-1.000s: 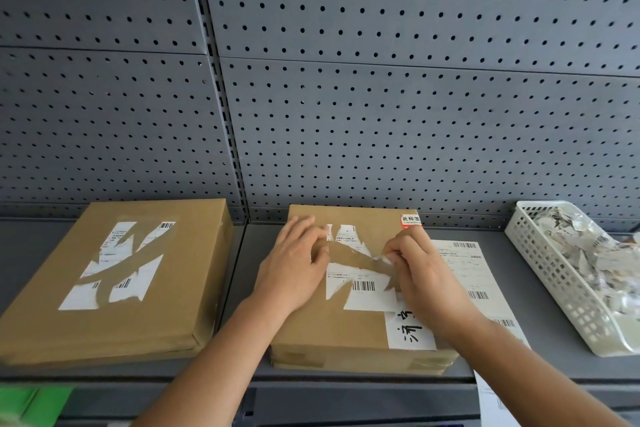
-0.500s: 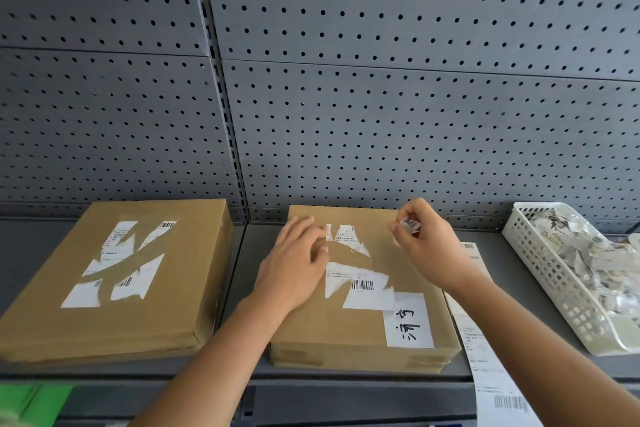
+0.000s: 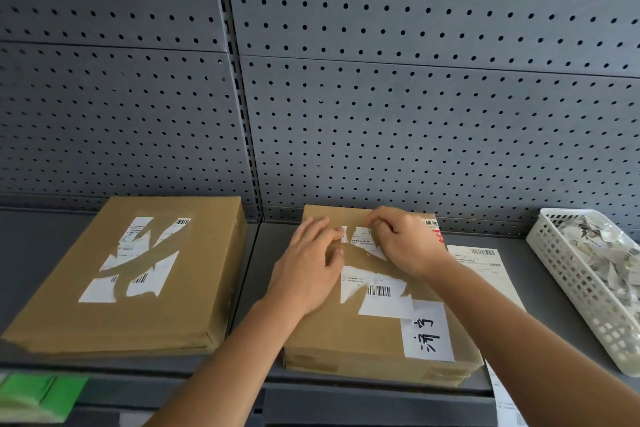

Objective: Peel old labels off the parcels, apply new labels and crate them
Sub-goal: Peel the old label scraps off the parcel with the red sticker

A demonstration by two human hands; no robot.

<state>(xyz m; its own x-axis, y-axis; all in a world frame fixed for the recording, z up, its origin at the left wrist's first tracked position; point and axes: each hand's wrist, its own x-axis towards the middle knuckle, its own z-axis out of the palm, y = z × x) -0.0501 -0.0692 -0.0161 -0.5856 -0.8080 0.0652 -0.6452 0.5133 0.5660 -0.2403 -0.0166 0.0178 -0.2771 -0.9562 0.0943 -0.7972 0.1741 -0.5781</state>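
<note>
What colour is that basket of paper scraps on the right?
The basket is white, best seen in the head view.

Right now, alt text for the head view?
The left hand presses flat on the middle parcel while the right hand pinches its torn old label. Another torn-label parcel lies left; a white basket of paper scraps sits right.

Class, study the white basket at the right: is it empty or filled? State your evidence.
Filled, not empty: the white basket holds a heap of torn, crumpled paper scraps piled about up to its rim.
</note>
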